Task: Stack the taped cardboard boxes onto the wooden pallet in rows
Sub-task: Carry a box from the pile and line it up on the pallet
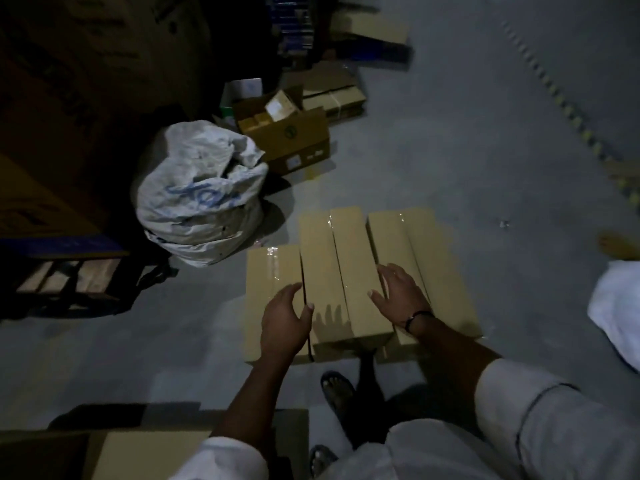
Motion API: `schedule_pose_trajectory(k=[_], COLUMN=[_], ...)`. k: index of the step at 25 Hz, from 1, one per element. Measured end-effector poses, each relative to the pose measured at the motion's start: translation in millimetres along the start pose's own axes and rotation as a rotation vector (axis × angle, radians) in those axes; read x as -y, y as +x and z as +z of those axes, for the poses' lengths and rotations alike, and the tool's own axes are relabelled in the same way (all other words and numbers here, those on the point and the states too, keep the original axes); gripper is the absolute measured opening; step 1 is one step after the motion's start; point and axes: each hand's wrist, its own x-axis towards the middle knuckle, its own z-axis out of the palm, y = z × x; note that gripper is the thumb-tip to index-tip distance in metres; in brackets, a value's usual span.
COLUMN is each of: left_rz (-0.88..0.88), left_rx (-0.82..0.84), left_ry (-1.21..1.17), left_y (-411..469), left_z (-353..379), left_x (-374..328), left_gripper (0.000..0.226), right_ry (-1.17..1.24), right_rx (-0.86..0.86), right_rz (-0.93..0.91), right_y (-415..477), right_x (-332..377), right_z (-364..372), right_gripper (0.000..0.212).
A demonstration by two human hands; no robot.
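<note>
Three long taped cardboard boxes lay side by side on the grey floor (450, 150): a left box (270, 289), a middle box (341, 265) and a right box (415, 244). The left hand (285, 323) hovered with fingers spread over the seam between the left and middle boxes. The right hand (401, 294), a dark band on its wrist, reached over the gap between the middle and right boxes, fingers open. A white sack (201, 195) stood just beyond the left box, with an open carton (287, 133) behind it.
</note>
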Motion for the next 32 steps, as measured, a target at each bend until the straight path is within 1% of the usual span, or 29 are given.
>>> schedule_pose_trajectory(k=[3, 9, 14, 16, 20, 24, 29, 32], left_rz=[0.060, 0.163, 0.167, 0.153, 0.088, -0.007, -0.167, -0.193], left_rx=[-0.062, -0.072, -0.055, -0.057, -0.051, -0.032, 0.110, 0.197], left_ry=[-0.061, -0.112, -0.122, -0.123, -0.113, -0.076, 0.057, 0.100], left_y=[-1, -11, -7, 4, 34, 73, 121, 149], left_z=[-3, -11, -14, -9, 7, 38, 92, 124], left_x=[-10, -30, -40, -44, -37, -9, 30, 48], left_gripper=[0.049, 0.049, 0.049, 0.049, 0.049, 0.049, 0.052, 0.056], right_ry=[0.076, 0.162, 0.196, 0.209, 0.223, 0.194, 0.112, 0.065], right_rx=[-0.076, -0.192, -0.222, -0.224, -0.169, -0.072, 0.131, 0.233], right_rz=[0.018, -0.069, -0.147, -0.148, -0.115, -0.004, 0.123, 0.169], right_y=[-20, -42, -38, -26, 12, 62, 125, 163], right_x=[-2, 19, 36, 34, 22, -6, -51, -73], right_z=[-8, -24, -36, -39, -33, -9, 40, 68], right_gripper=[0.067, 0.065, 0.065, 0.064, 0.064, 0.070, 0.078, 0.080])
